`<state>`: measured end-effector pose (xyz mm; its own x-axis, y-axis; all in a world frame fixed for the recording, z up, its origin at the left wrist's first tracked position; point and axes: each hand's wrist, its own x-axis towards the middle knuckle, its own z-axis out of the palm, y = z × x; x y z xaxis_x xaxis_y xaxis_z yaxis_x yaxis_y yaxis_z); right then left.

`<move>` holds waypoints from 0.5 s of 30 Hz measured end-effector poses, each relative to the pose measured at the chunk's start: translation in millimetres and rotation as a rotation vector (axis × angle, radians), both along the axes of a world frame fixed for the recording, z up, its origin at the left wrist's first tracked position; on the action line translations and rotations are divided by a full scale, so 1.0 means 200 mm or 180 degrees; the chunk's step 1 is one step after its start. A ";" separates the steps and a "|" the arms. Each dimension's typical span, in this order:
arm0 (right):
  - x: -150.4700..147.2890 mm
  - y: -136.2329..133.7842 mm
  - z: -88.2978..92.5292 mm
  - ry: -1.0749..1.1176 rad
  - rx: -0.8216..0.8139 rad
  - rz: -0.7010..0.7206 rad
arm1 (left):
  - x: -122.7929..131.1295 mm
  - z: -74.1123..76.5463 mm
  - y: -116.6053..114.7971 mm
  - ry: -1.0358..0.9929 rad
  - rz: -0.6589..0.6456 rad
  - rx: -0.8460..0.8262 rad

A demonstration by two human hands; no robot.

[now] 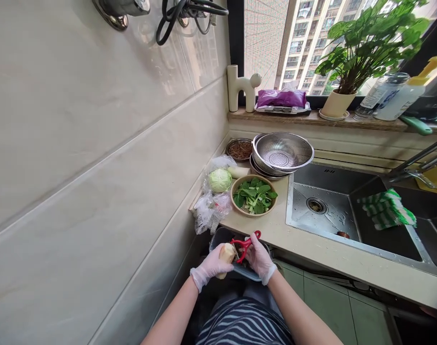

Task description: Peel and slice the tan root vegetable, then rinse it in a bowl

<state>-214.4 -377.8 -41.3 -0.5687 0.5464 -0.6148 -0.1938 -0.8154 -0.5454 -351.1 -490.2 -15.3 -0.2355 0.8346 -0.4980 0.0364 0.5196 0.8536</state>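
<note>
My left hand (214, 263), in a thin clear glove, is wrapped round a thick, pale root vegetable (226, 254), whose exact kind I cannot tell. A red peeler (244, 245) is gripped in my right hand (260, 258), also gloved. Its blade end is at the vegetable's right side; whether it touches cannot be made out. Both hands are over a grey-blue bin (253, 275) below the counter edge, with dark scraps partly visible inside.
On the counter stand a basket (235, 201) of leafy greens, a cabbage (220, 180) in plastic bags, another pale root (239, 172), steel colanders (301, 152) and a bowl of brown dried pieces (240, 149). The sink (333, 191) is to the right, with a green-striped cloth (387, 209) over its divider.
</note>
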 end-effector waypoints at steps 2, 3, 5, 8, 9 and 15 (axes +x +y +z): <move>-0.01 -0.04 0.03 0.0218 -0.0424 0.0083 | 0.00 0.00 0.00 -0.0037 -0.0250 0.0023; -0.02 -0.05 0.03 0.0292 -0.0583 0.0141 | 0.00 0.00 -0.01 0.0067 -0.0381 -0.0002; -0.02 -0.06 0.04 0.0394 -0.0806 0.0225 | 0.00 0.03 0.00 0.0454 -0.0581 -0.0104; 0.00 -0.06 0.01 0.0552 -0.1023 0.0152 | 0.00 0.10 0.00 0.0941 -0.0644 -0.0139; 0.01 -0.06 0.00 0.0616 -0.1052 0.0091 | 0.00 0.13 0.00 0.1002 -0.0613 -0.0110; 0.02 -0.07 0.01 0.1017 -0.1218 -0.0227 | -0.02 0.15 -0.06 0.0150 0.0130 0.0519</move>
